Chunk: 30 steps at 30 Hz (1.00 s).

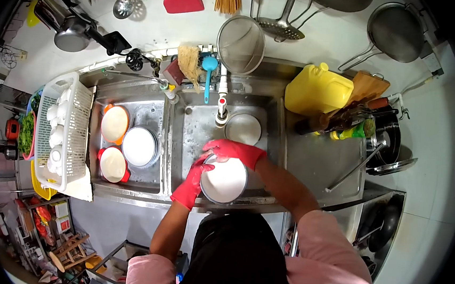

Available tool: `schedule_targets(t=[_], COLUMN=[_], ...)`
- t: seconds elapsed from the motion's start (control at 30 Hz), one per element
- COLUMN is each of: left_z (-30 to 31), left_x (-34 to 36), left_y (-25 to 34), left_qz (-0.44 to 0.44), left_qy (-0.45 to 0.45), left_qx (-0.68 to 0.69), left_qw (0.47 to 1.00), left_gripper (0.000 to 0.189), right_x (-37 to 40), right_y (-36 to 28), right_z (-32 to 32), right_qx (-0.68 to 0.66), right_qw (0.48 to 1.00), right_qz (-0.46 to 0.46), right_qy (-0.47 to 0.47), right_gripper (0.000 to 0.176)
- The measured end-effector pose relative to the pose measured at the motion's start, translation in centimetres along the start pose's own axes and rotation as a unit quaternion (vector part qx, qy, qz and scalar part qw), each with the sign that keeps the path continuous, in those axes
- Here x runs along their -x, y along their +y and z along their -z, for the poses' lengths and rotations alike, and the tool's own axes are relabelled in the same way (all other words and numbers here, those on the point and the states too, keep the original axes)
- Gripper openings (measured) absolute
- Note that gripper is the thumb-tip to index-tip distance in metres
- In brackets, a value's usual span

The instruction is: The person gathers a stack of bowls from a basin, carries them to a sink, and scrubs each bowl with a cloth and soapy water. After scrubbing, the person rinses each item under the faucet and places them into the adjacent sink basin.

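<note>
Both my hands wear red rubber gloves over the right basin of a steel sink. My left hand (188, 187) grips the left edge of a white plate (224, 180) with a dark rim, its thumb over the rim. My right hand (236, 152) is closed on the plate's far edge, fingers pointing left; part of them is hidden. Just beyond my right hand, another round white dish (243, 128) sits in the basin below the tap (222, 112). In the left basin are a stack of white plates (140, 146) and two orange-red handled dishes (115, 124) with pale insides.
A white basket (76, 146) of bowls stands left of the sink. To the right are a yellow jug (317, 93), bottles (354, 130) and a cutting board (369, 88). A sieve (240, 44) and blue brush (208, 79) hang behind; more utensils hang along the wall.
</note>
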<state>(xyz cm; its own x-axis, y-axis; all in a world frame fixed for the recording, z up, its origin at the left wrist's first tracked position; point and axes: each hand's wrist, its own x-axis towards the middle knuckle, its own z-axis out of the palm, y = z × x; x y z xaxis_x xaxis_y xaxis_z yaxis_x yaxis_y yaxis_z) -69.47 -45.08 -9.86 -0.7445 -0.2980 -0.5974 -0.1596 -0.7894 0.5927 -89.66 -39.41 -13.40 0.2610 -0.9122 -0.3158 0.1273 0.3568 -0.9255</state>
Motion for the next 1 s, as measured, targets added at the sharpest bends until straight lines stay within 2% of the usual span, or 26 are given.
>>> schedule_targets(t=[0.1, 0.17, 0.2, 0.27, 0.3, 0.4, 0.43, 0.47, 0.5, 0.53, 0.6, 0.63, 0.67, 0.7, 0.73, 0.8, 0.87, 0.9, 0.93, 0.97, 1.0], left_z=[0.1, -0.6, -0.5, -0.2, 0.2, -0.9, -0.3, -0.3, -0.7, -0.4, 2.7, 4.4, 5.8, 6.7, 5.8, 7.5, 10.1, 6.4, 6.5, 5.3, 5.9], left_x=[-0.6, -0.6, -0.4, -0.1, 0.1, 1.6, 1.0, 0.9, 0.2, -0.8, -4.0, -5.5, -5.6, -4.8, -3.7, -3.7, -4.6, -4.2, -6.5, -6.5, -7.2], left_y=[1.6, 2.6, 2.6, 3.0, 2.6, 2.5, 1.5, -0.4, -2.1, -3.2, -6.4, -7.8, -8.4, -5.9, -2.0, -1.6, -6.5, -7.7, -12.5, -13.6, -12.6], left_qz=[-0.022, -0.061, -0.039, 0.003, -0.037, -0.141, -0.171, -0.224, -0.279, -0.331, -0.3, -0.285, -0.266, -0.18, -0.106, -0.105, -0.249, -0.333, -0.318, -0.318, -0.294], left_qy=[-0.03, -0.041, -0.035, -0.025, -0.008, 0.062, 0.074, 0.123, 0.167, 0.208, 0.255, 0.279, 0.306, 0.262, 0.265, 0.191, 0.175, 0.294, 0.422, 0.458, 0.421], left_qx=[-0.048, -0.063, -0.041, 0.0, 0.008, 0.149, 0.146, 0.174, 0.197, 0.215, 0.125, 0.081, 0.034, -0.056, -0.145, -0.159, -0.035, -0.071, 0.022, 0.057, 0.104], left_qw=[0.998, 0.995, 0.998, 1.0, 0.999, 0.977, 0.972, 0.951, 0.925, 0.895, 0.911, 0.913, 0.914, 0.947, 0.947, 0.963, 0.952, 0.893, 0.849, 0.828, 0.852], left_gripper=[0.06, 0.055, 0.055, 0.054, 0.059, 0.064, 0.067, 0.068, 0.068, 0.068, 0.062, 0.059, 0.057, 0.049, 0.039, 0.034, 0.032, 0.036, 0.041, 0.041, 0.04], right_x=[1.4, 1.0, 0.8, 3.5, 3.7, 5.8, 6.6, 7.6, 7.3, 6.8, 4.5, 4.5, 4.6, 4.6, 4.7, 4.7, 2.9, 1.6, 1.0, 0.5, -0.1], right_y=[-3.6, -3.1, -3.0, -2.7, -0.2, 3.2, 3.7, 4.3, 5.1, 6.2, 6.5, 6.8, 9.0, 11.5, 11.3, 12.0, 13.9, 10.1, 11.7, 11.3, 10.5], right_z=[0.1, 0.6, 0.8, 0.5, 1.2, 0.1, -0.8, -2.9, -5.1, -7.6, -10.2, -9.4, -7.9, -6.3, -5.4, -3.4, -4.8, -8.2, -9.1, -10.8, -10.7], right_qx=[0.141, 0.11, 0.092, 0.058, -0.107, -0.1, -0.136, -0.177, -0.333, -0.482, -0.479, -0.364, -0.277, -0.187, -0.222, -0.286, -0.309, -0.26, -0.348, -0.384, -0.413], right_qw=[0.989, 0.983, 0.974, 0.987, 0.982, 0.986, 0.977, 0.965, 0.918, 0.843, 0.784, 0.837, 0.887, 0.923, 0.927, 0.927, 0.897, 0.807, 0.814, 0.794, 0.776], right_qz=[-0.016, -0.145, -0.208, -0.114, -0.126, -0.073, -0.069, -0.069, -0.062, -0.049, -0.112, -0.104, -0.075, -0.039, -0.051, -0.081, 0.098, -0.002, -0.03, -0.008, 0.021], right_qy=[-0.05, -0.005, 0.021, 0.095, 0.094, 0.111, 0.147, 0.181, 0.208, 0.232, 0.379, 0.395, 0.361, 0.333, 0.298, 0.228, 0.301, 0.53, 0.464, 0.471, 0.476], right_gripper=[0.039, 0.027, 0.023, 0.019, 0.023, 0.027, 0.028, 0.031, 0.034, 0.037, 0.03, 0.019, 0.011, 0.003, 0.005, 0.008, 0.017, 0.037, 0.05, 0.051, 0.052])
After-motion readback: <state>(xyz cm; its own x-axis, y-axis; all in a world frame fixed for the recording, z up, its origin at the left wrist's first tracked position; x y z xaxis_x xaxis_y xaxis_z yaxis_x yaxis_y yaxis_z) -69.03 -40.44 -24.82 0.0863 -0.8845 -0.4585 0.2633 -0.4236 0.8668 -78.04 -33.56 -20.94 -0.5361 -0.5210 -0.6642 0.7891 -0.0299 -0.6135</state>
